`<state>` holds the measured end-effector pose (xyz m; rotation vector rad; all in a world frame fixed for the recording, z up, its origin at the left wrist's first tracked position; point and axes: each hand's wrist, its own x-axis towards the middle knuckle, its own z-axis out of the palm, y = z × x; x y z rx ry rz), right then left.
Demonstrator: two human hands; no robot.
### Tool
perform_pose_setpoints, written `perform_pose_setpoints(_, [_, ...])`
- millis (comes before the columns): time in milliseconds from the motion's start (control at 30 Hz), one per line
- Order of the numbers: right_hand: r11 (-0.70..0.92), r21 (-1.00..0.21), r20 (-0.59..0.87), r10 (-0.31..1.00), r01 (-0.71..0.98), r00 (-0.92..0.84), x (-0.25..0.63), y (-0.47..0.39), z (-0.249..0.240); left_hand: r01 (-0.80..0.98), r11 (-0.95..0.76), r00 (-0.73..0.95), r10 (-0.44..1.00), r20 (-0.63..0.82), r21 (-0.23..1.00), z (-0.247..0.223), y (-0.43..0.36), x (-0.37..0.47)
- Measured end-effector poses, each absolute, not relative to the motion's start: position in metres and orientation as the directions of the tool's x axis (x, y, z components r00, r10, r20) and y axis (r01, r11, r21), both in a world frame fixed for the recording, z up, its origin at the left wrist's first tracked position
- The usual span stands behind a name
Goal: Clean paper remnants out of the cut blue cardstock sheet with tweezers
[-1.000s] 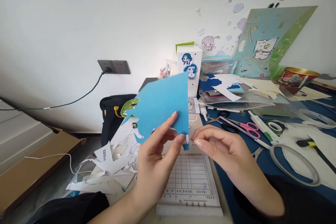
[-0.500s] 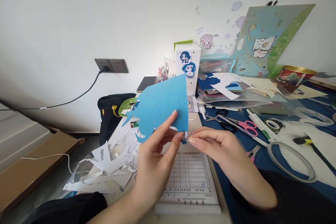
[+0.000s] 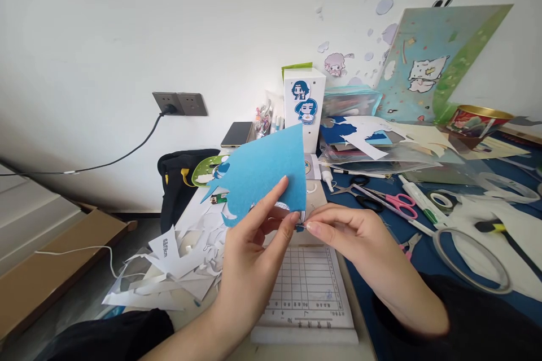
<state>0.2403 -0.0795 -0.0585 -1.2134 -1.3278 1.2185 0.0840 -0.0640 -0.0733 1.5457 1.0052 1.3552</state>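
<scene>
My left hand [image 3: 258,248] holds a blue sheet [image 3: 266,169] between thumb and fingers, with the index finger stretched along its face. The left edge of the sheet is cut in jagged, curved shapes. At its lower right corner my right hand [image 3: 351,237] pinches a small pale piece, too small to make out, close to my left thumb tip. Part of a white shape shows behind the sheet by my left fingers. Below both hands lies a printed pad with a grid [image 3: 309,287].
Paper scraps [image 3: 173,276] heap at the left. On the blue mat at the right lie black scissors [image 3: 359,192], pink scissors [image 3: 400,203], a tape roll [image 3: 440,199] and a grey ring [image 3: 472,259]. Behind stands a white box [image 3: 302,101] with stickers.
The blue sheet and both hands have shifted very slightly right in the view. The grip of each hand looks the same.
</scene>
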Motion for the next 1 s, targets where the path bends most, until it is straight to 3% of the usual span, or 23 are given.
perform_pose_setpoints(233, [-0.013,-1.000,-0.015,0.996,0.025,-0.092,0.241,-0.078,-0.060,0.005,-0.289,0.075,0.955,0.288,0.957,-0.072,-0.063,0.085])
perform_pose_setpoints(367, [-0.140,-0.952,-0.110,0.986,-0.273,-0.122,0.238,-0.078,-0.068,-0.081,-0.212,-0.013,0.977,0.212,0.974,-0.072,-0.061,0.086])
perform_pose_setpoints(467, [-0.242,-0.817,-0.167,0.968,-0.523,-0.188,0.230,-0.080,-0.076,-0.135,-0.159,-0.082,0.985,0.149,0.978,-0.072,-0.058,0.087])
perform_pose_setpoints(567, [-0.309,-0.705,-0.209,0.951,-0.638,-0.230,0.222,-0.083,-0.082,-0.174,-0.148,-0.119,0.985,0.128,0.974,-0.071,-0.058,0.087])
perform_pose_setpoints(1000, [-0.311,-0.732,-0.196,0.948,-0.606,-0.249,0.214,-0.085,-0.091,-0.266,-0.127,-0.129,0.987,0.095,0.956,-0.066,-0.058,0.086])
